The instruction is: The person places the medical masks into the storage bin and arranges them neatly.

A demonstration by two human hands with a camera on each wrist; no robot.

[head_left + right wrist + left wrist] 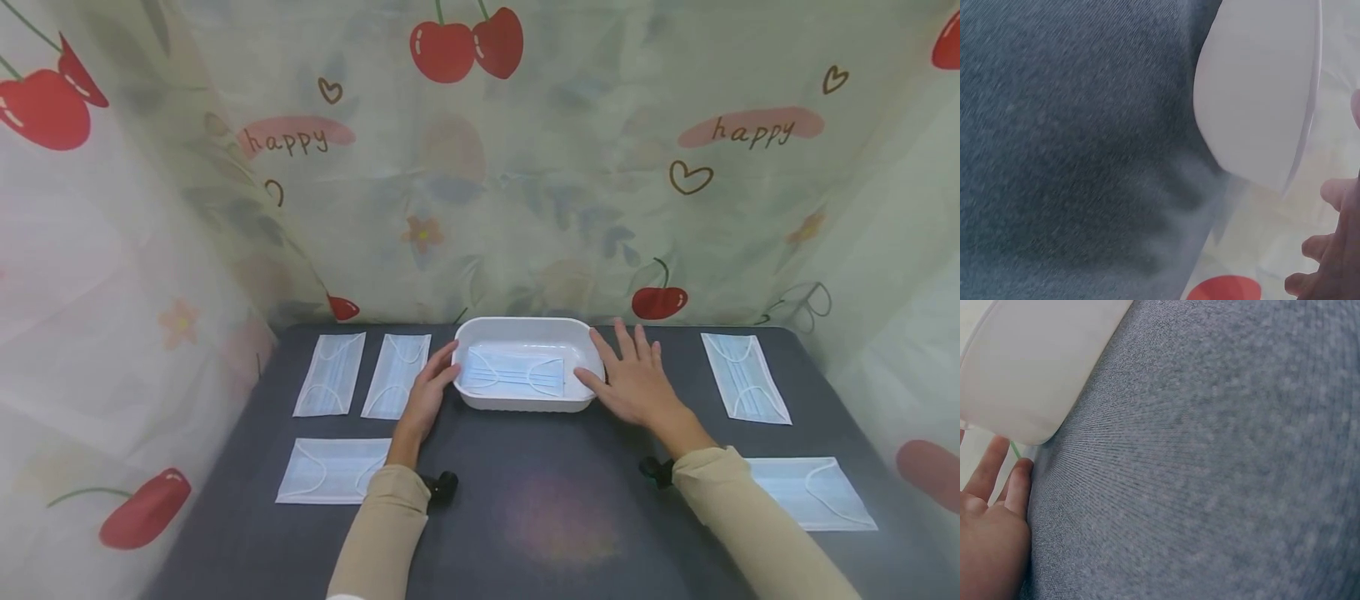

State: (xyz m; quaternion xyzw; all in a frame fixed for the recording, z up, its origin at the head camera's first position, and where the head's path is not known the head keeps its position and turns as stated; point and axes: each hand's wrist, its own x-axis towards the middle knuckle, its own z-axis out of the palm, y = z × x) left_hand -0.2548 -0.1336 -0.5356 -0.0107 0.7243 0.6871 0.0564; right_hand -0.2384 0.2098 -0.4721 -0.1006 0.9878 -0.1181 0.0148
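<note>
A white plastic basin [525, 405] stands at the back middle of the table, with a light-blue disposable face mask [513, 372] lying flat inside it. My left hand [426, 392] is at the basin's left end, its fingertips right at the rim; in the left wrist view its fingers [990, 467] are extended beside the end wall. At the right end, my right hand [637, 379] has its fingers spread, and the thumb overlaps the rim in the head view. In the right wrist view the fingers [1317, 247] show a gap from the basin wall [1254, 94].
Two face masks, one farther left [330, 375] and one nearer the basin [397, 377], lie on the dark grey table [517, 475]. Another mask [330, 471] is partly behind the left forearm. On the right lie a mask [746, 377] and another mask [817, 493] partly covered by the sleeve.
</note>
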